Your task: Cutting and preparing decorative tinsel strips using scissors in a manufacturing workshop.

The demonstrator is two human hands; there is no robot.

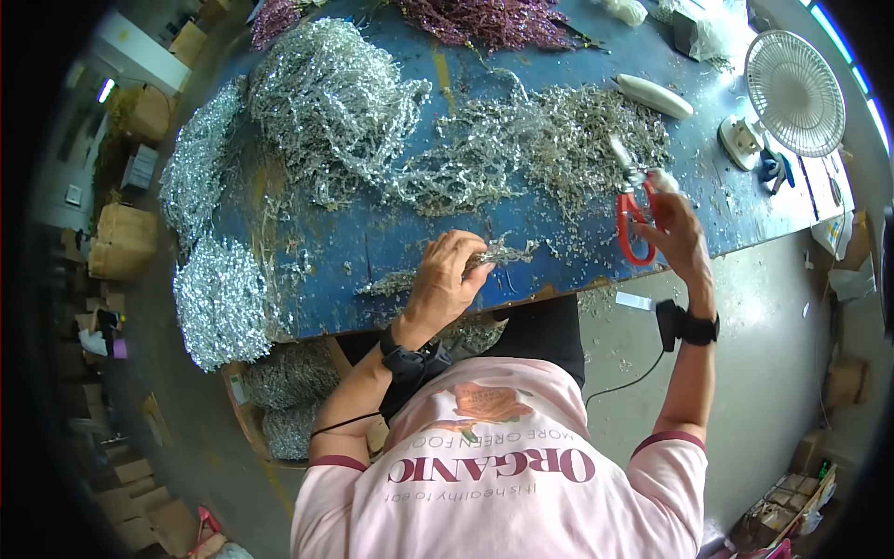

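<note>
Near the table's front edge, my left hand (445,278) is closed around a small bunch of silver glittery sprigs (386,282), whose ends stick out on both sides. At the right, my right hand (683,235) grips red-handled scissors (629,210), blades pointing away from me. A loose pile of silver-grey sprigs (596,140) lies just beyond the scissors. Left of it, more tangled silver strands (456,172) run toward a big silver heap (321,98).
Bundles of silver strands (222,303) hang over the left edge of the blue table (372,233). Purple glittery sprigs (494,20) lie at the back. A white fan (794,93) and a white elongated object (655,96) are at the right. Below the table stands a box of silver bundles (289,382).
</note>
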